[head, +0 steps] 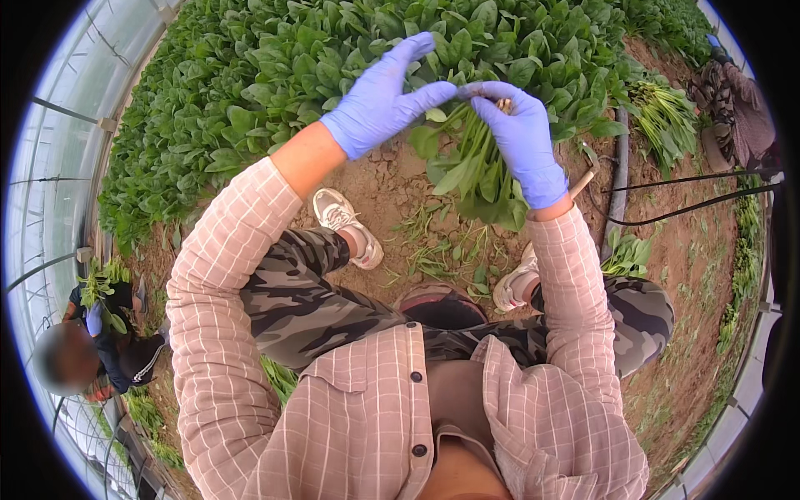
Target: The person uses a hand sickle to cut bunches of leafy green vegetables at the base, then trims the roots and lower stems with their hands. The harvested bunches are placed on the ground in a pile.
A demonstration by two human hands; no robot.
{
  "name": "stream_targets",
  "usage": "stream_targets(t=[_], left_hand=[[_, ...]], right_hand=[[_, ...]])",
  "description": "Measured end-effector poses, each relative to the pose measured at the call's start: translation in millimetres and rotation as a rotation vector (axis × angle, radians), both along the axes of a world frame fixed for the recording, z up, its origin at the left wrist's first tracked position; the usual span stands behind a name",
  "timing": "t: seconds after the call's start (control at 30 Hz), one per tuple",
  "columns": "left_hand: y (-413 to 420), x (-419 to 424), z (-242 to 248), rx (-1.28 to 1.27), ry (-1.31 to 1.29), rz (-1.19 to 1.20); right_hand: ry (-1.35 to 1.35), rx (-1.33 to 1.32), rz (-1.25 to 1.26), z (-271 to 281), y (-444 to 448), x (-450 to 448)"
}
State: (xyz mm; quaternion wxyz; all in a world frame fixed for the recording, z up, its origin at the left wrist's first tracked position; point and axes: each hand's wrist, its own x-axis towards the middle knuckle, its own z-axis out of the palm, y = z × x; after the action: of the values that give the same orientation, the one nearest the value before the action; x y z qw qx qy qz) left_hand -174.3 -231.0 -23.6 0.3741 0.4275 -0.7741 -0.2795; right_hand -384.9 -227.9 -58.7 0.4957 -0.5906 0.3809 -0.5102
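Observation:
My right hand (522,137), in a violet-blue glove, grips a bunch of leafy greens (478,159) that look like spinach. The cut stem ends poke up by my fingers, and the leaves hang down over bare soil. My left hand (390,94), gloved alike, holds nothing. Its fingers are apart, and the thumb tip meets or nearly meets the right fingertips; I cannot tell whether they touch. Behind both hands grows a dense bed of the same greens (312,69). Loose trimmed leaves (437,256) lie on the soil between my shoes.
A hand tool with a wooden handle (582,183) lies right of my right hand, beside a dark hose (617,181). Heaped greens (665,119) lie beyond the hose. One co-worker (112,337) crouches at left holding greens; another person (740,112) is at far right.

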Motion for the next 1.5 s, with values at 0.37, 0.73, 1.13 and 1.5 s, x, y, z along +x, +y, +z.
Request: stream_targets(t=[0.37,0.73,1.13,1.5], left_hand=[[29,-34,-31,0.327,0.202,-0.199],[17,11,0,0.936,0.454,-0.523],[14,11,6,0.795,0.587,-0.347],[10,48,47,0.177,0.817,0.102]], right_hand=[[-0.584,0.253,-0.004,44,36,42],[-0.891,0.386,0.863,77,12,-20],[0.234,-0.371,-0.012,34,33,8],[0.416,-0.700,-0.078,23,45,66]])
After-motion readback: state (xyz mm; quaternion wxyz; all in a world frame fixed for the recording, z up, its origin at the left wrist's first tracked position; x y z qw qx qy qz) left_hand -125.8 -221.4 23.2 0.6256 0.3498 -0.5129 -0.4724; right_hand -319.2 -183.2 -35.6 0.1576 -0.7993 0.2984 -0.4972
